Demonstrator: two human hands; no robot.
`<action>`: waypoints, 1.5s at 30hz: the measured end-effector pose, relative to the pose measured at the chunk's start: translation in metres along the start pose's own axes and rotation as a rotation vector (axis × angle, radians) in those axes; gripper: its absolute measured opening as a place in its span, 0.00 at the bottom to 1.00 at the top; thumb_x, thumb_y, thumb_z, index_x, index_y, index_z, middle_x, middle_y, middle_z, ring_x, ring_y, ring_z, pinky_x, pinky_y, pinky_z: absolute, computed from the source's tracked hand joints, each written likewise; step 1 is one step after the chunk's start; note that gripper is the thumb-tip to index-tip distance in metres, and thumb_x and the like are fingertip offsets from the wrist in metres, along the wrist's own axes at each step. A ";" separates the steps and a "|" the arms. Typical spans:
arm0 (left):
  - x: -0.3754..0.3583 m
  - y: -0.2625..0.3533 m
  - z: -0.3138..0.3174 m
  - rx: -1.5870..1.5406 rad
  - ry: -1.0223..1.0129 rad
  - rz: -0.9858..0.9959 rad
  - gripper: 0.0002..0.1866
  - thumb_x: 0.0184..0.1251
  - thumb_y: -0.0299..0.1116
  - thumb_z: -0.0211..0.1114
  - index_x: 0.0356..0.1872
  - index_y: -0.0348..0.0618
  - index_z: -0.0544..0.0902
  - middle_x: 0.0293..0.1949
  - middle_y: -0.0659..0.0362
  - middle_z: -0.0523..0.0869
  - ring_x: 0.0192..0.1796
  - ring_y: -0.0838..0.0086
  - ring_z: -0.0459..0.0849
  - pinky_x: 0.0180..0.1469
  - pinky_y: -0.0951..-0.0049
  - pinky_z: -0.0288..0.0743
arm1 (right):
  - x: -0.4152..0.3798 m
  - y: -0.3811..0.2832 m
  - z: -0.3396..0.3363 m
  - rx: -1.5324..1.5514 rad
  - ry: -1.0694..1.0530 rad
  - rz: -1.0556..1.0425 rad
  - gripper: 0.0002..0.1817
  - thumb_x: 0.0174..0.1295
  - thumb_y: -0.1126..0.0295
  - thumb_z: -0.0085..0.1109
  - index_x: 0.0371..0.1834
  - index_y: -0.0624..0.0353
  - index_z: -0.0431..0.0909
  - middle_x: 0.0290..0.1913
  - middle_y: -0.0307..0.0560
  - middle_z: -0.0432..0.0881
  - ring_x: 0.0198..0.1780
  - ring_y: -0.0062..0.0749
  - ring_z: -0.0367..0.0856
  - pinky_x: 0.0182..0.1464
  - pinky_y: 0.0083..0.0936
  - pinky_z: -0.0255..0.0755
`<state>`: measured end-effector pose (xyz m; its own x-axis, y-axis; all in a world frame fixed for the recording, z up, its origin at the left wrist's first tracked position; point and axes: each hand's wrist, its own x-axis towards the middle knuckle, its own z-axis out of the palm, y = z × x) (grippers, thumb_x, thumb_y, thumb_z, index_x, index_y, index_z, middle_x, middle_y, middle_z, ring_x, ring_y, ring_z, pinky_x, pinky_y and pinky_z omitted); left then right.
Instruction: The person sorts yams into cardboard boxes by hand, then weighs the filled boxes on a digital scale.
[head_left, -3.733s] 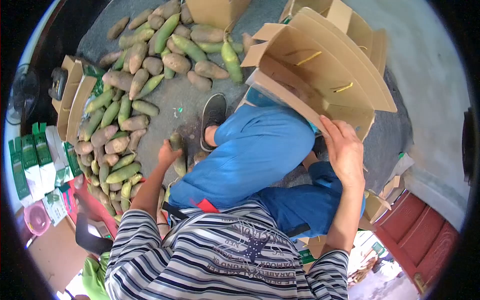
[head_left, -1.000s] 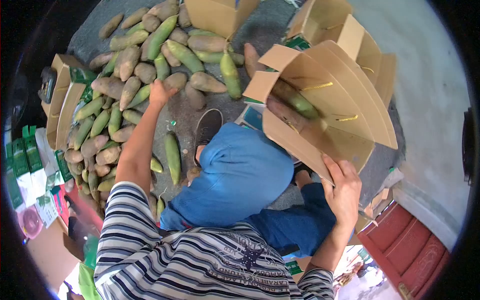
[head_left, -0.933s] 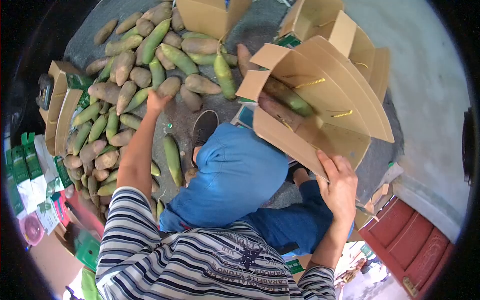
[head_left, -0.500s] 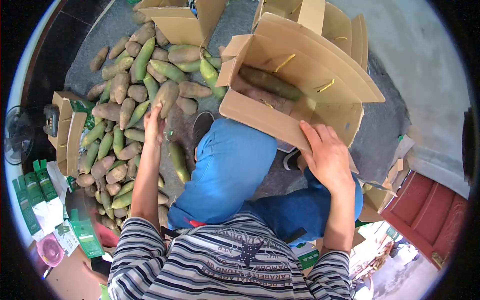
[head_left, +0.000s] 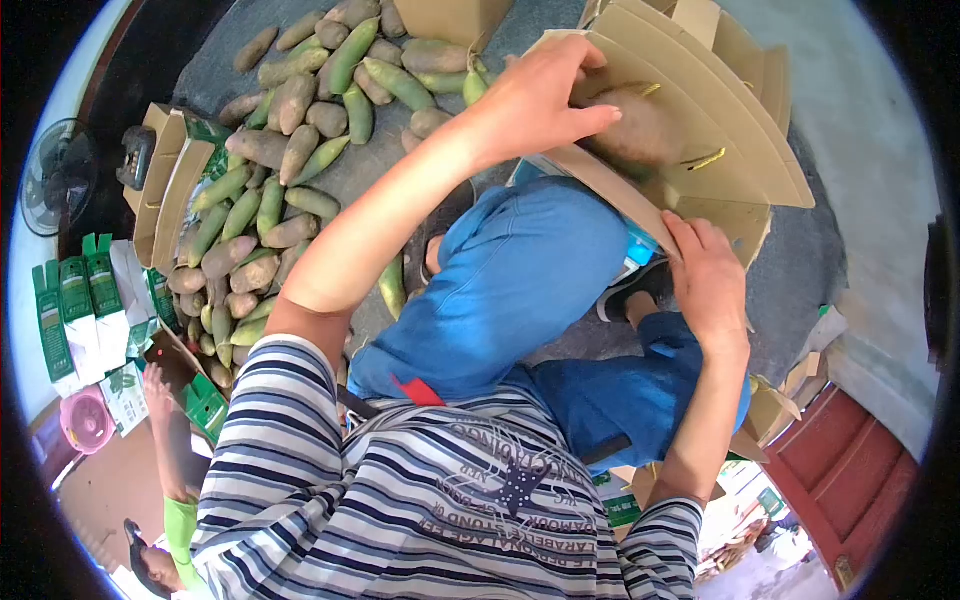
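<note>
My left hand [head_left: 545, 105] reaches over the left side of an open cardboard box [head_left: 680, 85], its fingers spread and nothing held in them. Just beyond the thumb, inside the box, a brownish radish [head_left: 635, 125] is blurred by motion. My right hand [head_left: 708, 275] grips the box's near flap, thumb and fingers folded over its edge. Yellow cord loops [head_left: 705, 160] stick out of the box's inner wall. To the left, a heap of green and brown long radishes [head_left: 290, 150] covers the floor.
Another cardboard box [head_left: 450, 20] stands at the top, beyond the heap. At left are an open box [head_left: 170, 190], a fan [head_left: 60, 175], green-and-white cartons [head_left: 75, 310] and a pink basin [head_left: 88, 420]. Another person's arm [head_left: 170, 430] shows at lower left. A red door [head_left: 850, 470] is at right.
My left hand has moved from the heap to the box with the radish and let go of it inside. My right hand still holds the flap. The view has shifted.
</note>
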<state>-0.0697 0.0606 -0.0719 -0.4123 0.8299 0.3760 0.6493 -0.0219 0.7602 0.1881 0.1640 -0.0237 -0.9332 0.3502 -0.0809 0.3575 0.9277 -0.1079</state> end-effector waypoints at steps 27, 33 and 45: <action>-0.393 -0.236 0.011 -0.001 -0.071 -1.393 0.40 0.44 0.53 0.78 0.53 0.31 0.78 0.46 0.43 0.86 0.48 0.58 0.86 0.50 0.64 0.78 | 0.009 -0.004 -0.008 0.021 -0.049 0.042 0.23 0.54 0.76 0.60 0.56 0.54 0.78 0.45 0.50 0.79 0.48 0.47 0.78 0.51 0.38 0.74; -0.197 -0.142 -0.046 -0.260 0.569 -0.696 0.21 0.59 0.32 0.73 0.50 0.35 0.77 0.43 0.58 0.84 0.45 0.74 0.82 0.49 0.72 0.76 | 0.004 -0.002 -0.003 0.021 0.006 0.018 0.23 0.51 0.76 0.58 0.54 0.56 0.78 0.41 0.47 0.78 0.46 0.43 0.78 0.49 0.35 0.75; 0.015 0.071 -0.011 -0.181 0.189 0.108 0.21 0.54 0.31 0.75 0.48 0.36 0.81 0.41 0.53 0.86 0.41 0.65 0.86 0.45 0.69 0.79 | 0.000 0.001 0.005 -0.012 0.052 -0.001 0.20 0.56 0.73 0.56 0.54 0.56 0.78 0.38 0.46 0.77 0.43 0.41 0.77 0.45 0.34 0.75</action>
<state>-0.0366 0.0649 -0.0065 -0.4701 0.6988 0.5392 0.5780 -0.2179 0.7864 0.1886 0.1639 -0.0285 -0.9344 0.3550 -0.0294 0.3562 0.9295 -0.0957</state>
